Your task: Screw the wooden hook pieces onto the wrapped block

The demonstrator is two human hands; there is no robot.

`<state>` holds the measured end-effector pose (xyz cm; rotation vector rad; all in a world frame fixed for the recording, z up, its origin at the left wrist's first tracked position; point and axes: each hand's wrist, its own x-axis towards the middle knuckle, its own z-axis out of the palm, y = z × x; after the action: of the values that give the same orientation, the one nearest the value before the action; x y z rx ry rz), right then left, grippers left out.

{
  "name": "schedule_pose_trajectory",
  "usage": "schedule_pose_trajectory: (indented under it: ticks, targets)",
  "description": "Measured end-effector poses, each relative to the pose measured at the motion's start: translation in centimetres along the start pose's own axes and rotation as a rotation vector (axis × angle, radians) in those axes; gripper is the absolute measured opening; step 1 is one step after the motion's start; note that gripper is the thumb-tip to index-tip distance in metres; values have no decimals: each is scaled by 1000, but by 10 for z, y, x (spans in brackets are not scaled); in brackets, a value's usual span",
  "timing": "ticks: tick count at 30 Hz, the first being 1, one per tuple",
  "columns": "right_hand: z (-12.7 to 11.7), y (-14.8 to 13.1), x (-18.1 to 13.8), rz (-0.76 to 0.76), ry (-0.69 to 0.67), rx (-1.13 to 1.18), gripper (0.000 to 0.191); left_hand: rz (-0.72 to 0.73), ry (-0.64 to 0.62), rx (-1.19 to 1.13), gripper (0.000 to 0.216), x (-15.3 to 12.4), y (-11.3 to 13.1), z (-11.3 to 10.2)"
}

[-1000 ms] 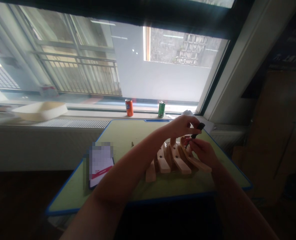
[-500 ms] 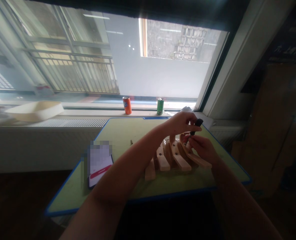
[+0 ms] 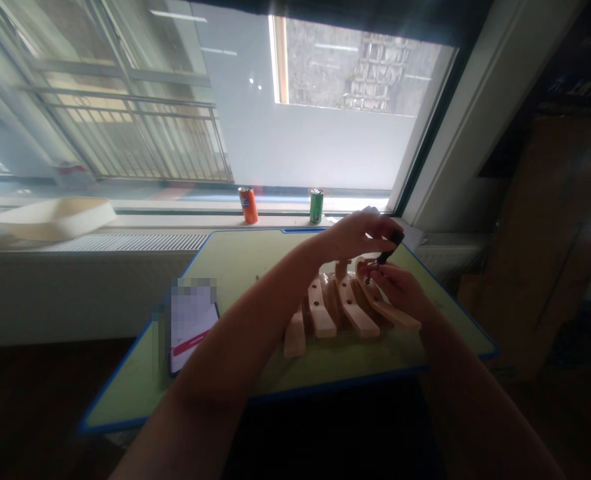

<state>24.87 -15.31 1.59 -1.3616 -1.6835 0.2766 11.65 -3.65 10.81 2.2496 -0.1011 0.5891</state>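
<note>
A screwdriver (image 3: 384,256) with a black handle stands tilted over the rightmost of several pale, angled wooden pieces (image 3: 358,318). My left hand (image 3: 362,233) reaches across from the left, its fingers closed on the upper handle. Lower down, the fingertips of my right hand (image 3: 399,285) pinch around the thin shaft near its tip. The tip meets the wood close to a dark hole, though my fingers partly hide the contact. Dark round holes mark the other wooden pieces, which lie side by side with shiny clear plastic between them. My left forearm covers part of the leftmost piece.
The pale green table (image 3: 235,263) has a blue rim. A phone (image 3: 192,333) lies on its left side. An orange can (image 3: 248,205) and a green can (image 3: 316,206) stand on the windowsill, with a cream basin (image 3: 55,219) further left. Cardboard (image 3: 540,233) leans at the right.
The view has shifted slightly, so the scene sits a little further left and higher. Both hands stay at the screwdriver over the same wooden piece.
</note>
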Motion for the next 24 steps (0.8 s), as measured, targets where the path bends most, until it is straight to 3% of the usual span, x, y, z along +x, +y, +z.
schedule_pose_trajectory:
  ticks: [5, 10, 18, 24]
  targets:
    - [1, 1, 1, -24, -3, -6, 30, -55, 108, 149, 25, 3, -8, 6]
    - [1, 3, 1, -40, -31, -11, 28, -50, 111, 223, 32, 3, -5, 8]
    - [0, 1, 1, -27, -35, -36, 28, -28, -26, -128, 30, 2, 0, 6]
    - [-1, 1, 0, -7, -28, -50, 29, -95, 190, 138, 31, 5, -9, 10]
